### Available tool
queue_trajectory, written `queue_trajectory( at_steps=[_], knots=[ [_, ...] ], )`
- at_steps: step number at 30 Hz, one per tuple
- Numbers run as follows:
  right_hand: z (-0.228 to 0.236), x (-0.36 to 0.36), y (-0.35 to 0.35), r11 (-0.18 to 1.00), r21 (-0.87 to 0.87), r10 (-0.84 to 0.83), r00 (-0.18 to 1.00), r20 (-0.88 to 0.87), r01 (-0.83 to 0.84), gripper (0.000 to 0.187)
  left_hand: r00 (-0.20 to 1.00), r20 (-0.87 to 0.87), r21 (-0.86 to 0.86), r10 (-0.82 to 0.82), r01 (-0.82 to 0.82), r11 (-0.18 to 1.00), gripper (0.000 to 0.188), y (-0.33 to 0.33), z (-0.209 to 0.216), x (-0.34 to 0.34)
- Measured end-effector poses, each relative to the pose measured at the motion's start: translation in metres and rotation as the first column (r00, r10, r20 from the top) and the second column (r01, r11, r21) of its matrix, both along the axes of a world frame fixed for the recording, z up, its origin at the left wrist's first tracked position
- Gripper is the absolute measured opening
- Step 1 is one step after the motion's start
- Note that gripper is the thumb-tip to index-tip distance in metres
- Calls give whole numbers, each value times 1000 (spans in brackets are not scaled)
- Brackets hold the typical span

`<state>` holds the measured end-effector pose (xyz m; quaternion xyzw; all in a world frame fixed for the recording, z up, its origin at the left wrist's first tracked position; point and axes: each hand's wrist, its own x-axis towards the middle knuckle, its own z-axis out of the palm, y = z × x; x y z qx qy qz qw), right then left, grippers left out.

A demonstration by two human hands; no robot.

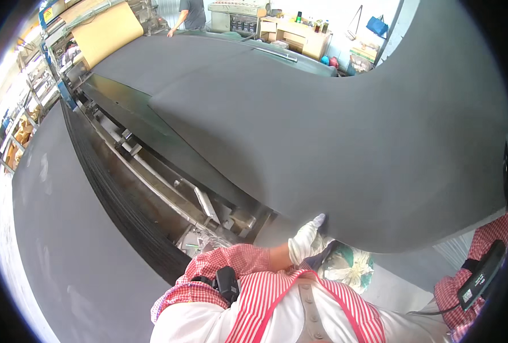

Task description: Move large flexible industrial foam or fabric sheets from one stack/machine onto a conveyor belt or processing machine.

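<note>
A large dark grey sheet, perhaps rubber or foam (299, 137), stretches across the view and curves upward at the right. My left hand (305, 240), in a whitish glove, holds its near edge; a grey-tipped finger or thumb lies against the surface, while the other fingers are partly hidden. My right arm, in a red checked sleeve (490, 243), rises at the far right. The right hand itself does not show; the raised sheet and the picture's rim cut it off.
A thick stack of dark grey sheets (88, 228) stands at left. Between it and the held sheet runs a metal machine frame (145, 166). A tan sheet (108, 35) hangs at the far left. Another person (194, 14) stands at the back, near a wooden desk (294, 35).
</note>
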<state>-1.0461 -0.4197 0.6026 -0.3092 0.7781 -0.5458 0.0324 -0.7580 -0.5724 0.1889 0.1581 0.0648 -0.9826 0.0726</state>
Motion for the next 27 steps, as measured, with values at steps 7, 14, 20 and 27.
queue_trajectory(
  at_steps=[7, 14, 20, 27],
  knots=[
    [2, -89, -72, 995, -3, 99, 991, 91, -99, 46, 993, 120, -98, 4, 8, 995, 20, -56, -2, -79],
    [-8, -198, -172, 954, -21, 295, 926, 237, -299, 46, 963, 191, -155, 189, -161, 975, 19, -149, -32, -173],
    [-24, -273, -250, 909, -47, 406, 854, 326, -414, 47, 911, 331, -506, 245, -48, 861, 47, -225, -147, -233],
    [-61, -322, -356, 828, -61, 525, 733, 433, -558, 48, 754, 378, -771, 537, -65, 634, 49, -287, -273, -160]
  ],
)
